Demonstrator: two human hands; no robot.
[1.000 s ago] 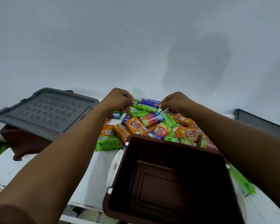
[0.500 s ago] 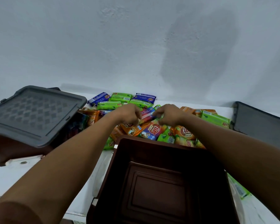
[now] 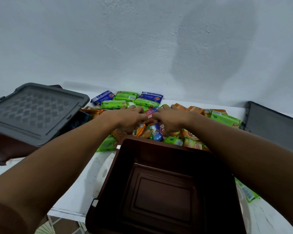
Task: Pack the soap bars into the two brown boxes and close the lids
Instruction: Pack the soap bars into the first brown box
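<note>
A heap of wrapped soap bars (image 3: 226,118) in green, orange and blue lies on the white table (image 3: 74,191) behind an open, empty brown box (image 3: 159,144). My left hand (image 3: 128,119) and my right hand (image 3: 171,121) lie close together on the middle of the heap, fingers curled down into it. Between them they grip a red and blue soap bar (image 3: 151,111). A second brown box (image 3: 10,146) stands at the left, with a grey lid (image 3: 34,112) lying askew across its top.
Another grey lid (image 3: 274,125) leans at the right edge of the table. A white wall rises directly behind the heap. A green wrapper (image 3: 247,193) lies to the right of the empty box. The table's front edge runs under my left forearm.
Both hands dropped from the back of the heap onto its middle and drew closer together, closing on bars there. The view has tilted, so the heap and boxes sit lower in frame.
</note>
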